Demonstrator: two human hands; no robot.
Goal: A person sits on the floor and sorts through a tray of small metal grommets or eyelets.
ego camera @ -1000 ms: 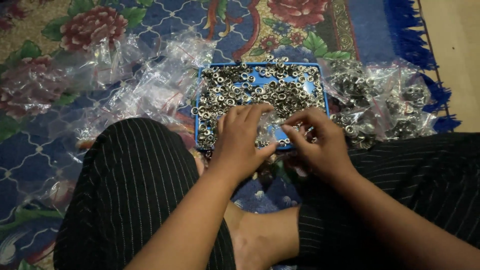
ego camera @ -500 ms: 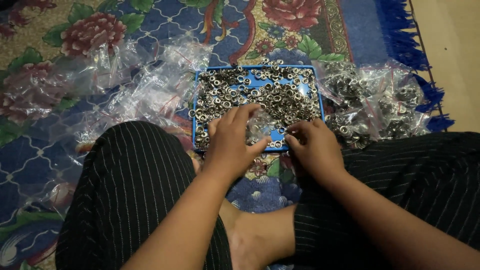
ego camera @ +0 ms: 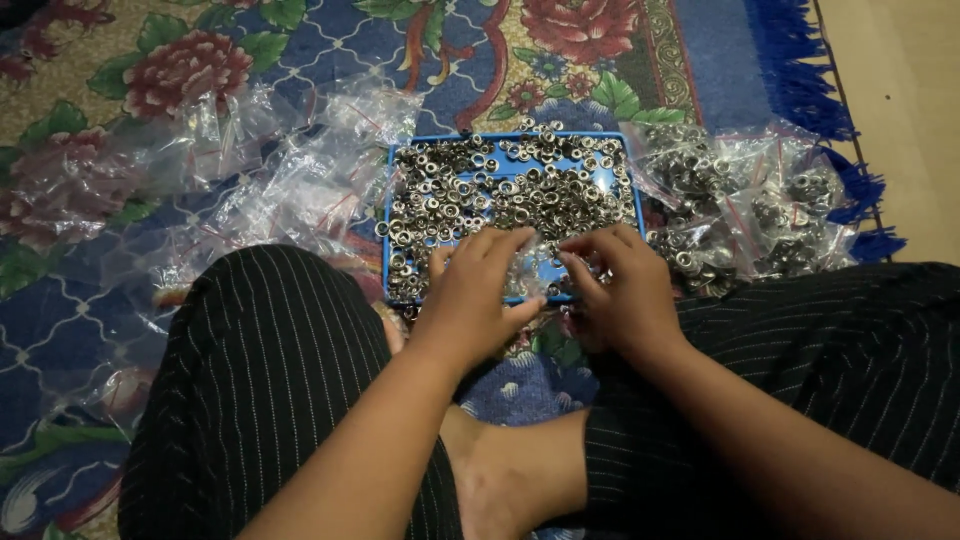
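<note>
A blue rectangular tray (ego camera: 386, 225) lies on the carpet in front of my crossed legs, heaped with small silver metal rings (ego camera: 500, 185). Both hands meet over its near edge. My left hand (ego camera: 475, 290) curls over a small clear plastic bag (ego camera: 537, 262), fingers spread across its top. From the other side, my right hand (ego camera: 622, 285) pinches the same bag with its fingertips. Most of the bag is hidden by the fingers, so I cannot tell what is in it.
Several empty clear bags (ego camera: 290, 180) lie crumpled left of the tray. Bags filled with metal rings (ego camera: 765, 200) are piled to its right, near the carpet's blue fringe (ego camera: 850, 185). My knees in black striped trousers (ego camera: 270, 390) flank the hands.
Both hands stay together at the tray's near edge. The left hand's fingers have spread further over the small bag, and the right fingertips have shifted slightly along it.
</note>
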